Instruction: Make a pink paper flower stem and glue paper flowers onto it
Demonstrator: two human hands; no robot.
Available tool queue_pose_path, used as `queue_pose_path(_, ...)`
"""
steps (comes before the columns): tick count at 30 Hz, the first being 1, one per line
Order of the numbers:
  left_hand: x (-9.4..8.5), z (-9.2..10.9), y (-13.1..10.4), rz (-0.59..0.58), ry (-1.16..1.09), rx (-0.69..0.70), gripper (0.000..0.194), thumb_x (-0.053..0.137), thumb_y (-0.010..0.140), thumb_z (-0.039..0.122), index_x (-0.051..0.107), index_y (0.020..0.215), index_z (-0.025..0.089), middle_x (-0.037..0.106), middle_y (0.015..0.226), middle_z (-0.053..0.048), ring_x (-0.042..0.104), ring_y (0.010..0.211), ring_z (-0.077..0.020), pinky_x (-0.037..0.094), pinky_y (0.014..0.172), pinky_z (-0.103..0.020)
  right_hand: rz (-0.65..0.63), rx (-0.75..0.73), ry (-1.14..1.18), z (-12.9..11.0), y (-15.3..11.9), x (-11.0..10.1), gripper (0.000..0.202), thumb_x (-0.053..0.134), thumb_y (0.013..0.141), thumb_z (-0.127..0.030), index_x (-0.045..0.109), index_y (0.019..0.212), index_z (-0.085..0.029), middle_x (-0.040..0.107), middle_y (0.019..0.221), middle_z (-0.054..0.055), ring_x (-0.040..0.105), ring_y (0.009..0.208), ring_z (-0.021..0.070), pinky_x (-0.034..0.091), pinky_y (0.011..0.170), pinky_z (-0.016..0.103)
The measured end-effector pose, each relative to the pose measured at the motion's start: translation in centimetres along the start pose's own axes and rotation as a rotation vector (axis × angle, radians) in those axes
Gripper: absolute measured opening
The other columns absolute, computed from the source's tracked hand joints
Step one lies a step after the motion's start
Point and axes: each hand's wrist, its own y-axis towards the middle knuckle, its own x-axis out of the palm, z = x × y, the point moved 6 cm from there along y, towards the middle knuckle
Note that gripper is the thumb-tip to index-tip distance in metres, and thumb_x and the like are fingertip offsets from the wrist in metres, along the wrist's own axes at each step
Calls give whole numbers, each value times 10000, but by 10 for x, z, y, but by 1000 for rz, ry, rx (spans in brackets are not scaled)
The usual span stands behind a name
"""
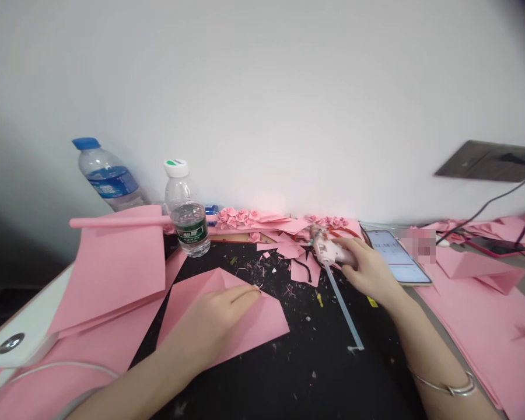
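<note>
My right hand (370,271) is wrapped round the handle of a pale pink glue gun (327,251) at the back of the black mat. A long clear glue stick (343,306) sticks out of the gun's rear, pointing towards me. Over a creased pink paper sheet (262,321) my left hand (219,318) is closed in a pinch. Something tiny and whitish shows at its fingertips, too small to name. Part of the sheet is hidden under that hand and forearm.
Paper scraps litter the black mat (332,373). Two bottles, one green-labelled (188,224) and one blue-labelled (111,181), stand back left near stacked pink paper (118,274). Folded paper roses (236,217) line the wall. A phone (396,256) lies right, beside more pink paper (476,321).
</note>
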Motion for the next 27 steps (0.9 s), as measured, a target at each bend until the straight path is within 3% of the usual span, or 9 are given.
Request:
queue_pose_path(5,21,7,5,-160,62,148,415,354,838,29,538,1174,187,645,1175,-52,598,1081,-168,511,941,-300,11,26,-6,10,0,-2,541,459,661,-121,527,1194,-177,603,1148,106,569,1034,283,457,820,400)
queue_pose_path(13,32,24,13,-200,18,248,406,313,880,37,529,1216,108,612,1222,-136,582,1126,-202,505,951,-304,-95,27,-30,1,-1,15,595,432,663,-82,468,1250,-170,554,1247,116,520,1134,277,412,908,436)
queue_pose_path(18,43,20,8,-268,-41,177,385,361,901,62,531,1243,109,588,1269,-111,542,1179,-183,454,1007,-295,-186,41,-103,1,-4,27,631,433,675,-96,418,1303,-158,477,1329,148,468,1182,317,391,902,501)
queue_pose_path(21,45,16,7,-278,-119,99,372,391,909,106,546,1244,156,590,1272,-71,546,1174,-170,443,1019,-301,-153,42,-129,-4,-4,21,594,461,709,-141,431,1300,-193,485,1310,142,462,1171,340,387,890,536)
queue_pose_path(24,44,14,8,-267,-196,37,378,397,906,120,561,1236,201,600,1262,-37,552,1167,-169,448,1016,-320,-38,-17,-68,-24,-4,6,500,475,792,-214,440,1290,-212,487,1304,127,435,1196,322,363,943,534)
queue_pose_path(27,43,13,9,-266,-263,-15,393,405,888,105,569,1231,207,607,1252,-38,556,1162,-173,449,1015,-326,-27,-146,27,-59,-9,3,519,516,815,-269,394,1316,-210,478,1328,109,394,1252,274,331,1025,479)
